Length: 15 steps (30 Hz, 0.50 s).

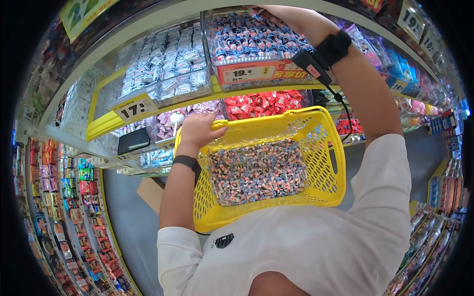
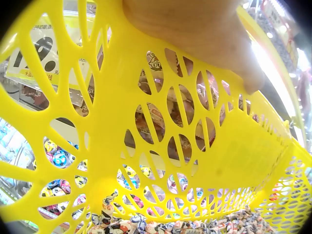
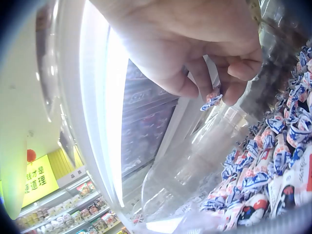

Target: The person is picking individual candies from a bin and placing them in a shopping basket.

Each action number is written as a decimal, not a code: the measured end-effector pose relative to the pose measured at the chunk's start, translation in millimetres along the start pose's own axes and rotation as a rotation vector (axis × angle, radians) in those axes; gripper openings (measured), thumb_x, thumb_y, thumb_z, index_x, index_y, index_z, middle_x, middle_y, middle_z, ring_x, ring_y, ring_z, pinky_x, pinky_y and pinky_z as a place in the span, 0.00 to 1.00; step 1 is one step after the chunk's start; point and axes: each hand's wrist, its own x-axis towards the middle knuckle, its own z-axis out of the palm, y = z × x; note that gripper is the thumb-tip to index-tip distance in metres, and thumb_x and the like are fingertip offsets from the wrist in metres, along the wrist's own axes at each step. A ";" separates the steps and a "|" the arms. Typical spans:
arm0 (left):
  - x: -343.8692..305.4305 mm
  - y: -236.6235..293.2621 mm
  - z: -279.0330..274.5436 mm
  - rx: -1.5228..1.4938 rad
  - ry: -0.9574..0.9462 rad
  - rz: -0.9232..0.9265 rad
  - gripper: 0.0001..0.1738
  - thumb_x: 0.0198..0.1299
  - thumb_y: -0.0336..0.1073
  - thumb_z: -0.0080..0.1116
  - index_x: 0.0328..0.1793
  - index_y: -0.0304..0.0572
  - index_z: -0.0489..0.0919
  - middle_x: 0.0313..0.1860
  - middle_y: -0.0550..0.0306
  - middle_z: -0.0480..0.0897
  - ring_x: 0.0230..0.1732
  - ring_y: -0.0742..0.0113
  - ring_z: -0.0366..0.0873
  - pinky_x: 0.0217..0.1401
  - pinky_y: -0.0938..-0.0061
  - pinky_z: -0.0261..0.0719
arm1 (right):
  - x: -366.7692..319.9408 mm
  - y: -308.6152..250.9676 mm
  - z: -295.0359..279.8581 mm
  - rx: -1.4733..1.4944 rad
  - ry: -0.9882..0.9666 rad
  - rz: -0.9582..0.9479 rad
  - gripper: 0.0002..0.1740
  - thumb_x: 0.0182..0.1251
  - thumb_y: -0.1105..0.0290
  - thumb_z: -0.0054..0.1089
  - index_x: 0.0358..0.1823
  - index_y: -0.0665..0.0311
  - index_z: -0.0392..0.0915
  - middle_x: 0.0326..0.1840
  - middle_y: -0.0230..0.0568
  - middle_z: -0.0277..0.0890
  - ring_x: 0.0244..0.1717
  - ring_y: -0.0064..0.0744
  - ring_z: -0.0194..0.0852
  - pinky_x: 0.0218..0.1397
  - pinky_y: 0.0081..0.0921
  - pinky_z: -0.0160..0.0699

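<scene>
My left hand grips the near-left part of the rim of a yellow shopping basket, thumb lying along the edge. In the left wrist view that hand covers the top of the perforated basket wall. Many small wrapped candies cover the basket's bottom. High up, my right hand reaches into a clear bin of blue-and-white wrapped candies. The right wrist view shows its curled fingers holding a wrapped candy, whose twisted end pokes out, above the bin's pile.
A neighbouring bin sits left behind a 17.8 price tag. Below are red-wrapped candies. A black phone lies at the shelf edge. Packed shelves line the left, and a cardboard piece is on the floor.
</scene>
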 end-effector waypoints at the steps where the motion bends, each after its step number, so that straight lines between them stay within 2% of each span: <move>1: -0.2 0.3 -0.2 0.001 0.002 0.001 0.28 0.51 0.64 0.64 0.30 0.44 0.79 0.25 0.53 0.81 0.29 0.51 0.81 0.35 0.57 0.77 | 4.3 1.1 -0.8 -0.022 0.001 -0.008 0.10 0.70 0.64 0.58 0.44 0.62 0.83 0.29 0.23 0.75 0.27 0.13 0.65 0.30 0.16 0.65; 15: 0.4 0.7 -0.7 0.005 -0.005 -0.007 0.28 0.50 0.64 0.65 0.28 0.44 0.78 0.24 0.53 0.80 0.28 0.51 0.80 0.34 0.57 0.77 | 64.9 13.0 16.9 -0.261 0.028 -0.080 0.10 0.70 0.64 0.58 0.43 0.63 0.81 0.29 0.24 0.74 0.26 0.13 0.64 0.30 0.16 0.65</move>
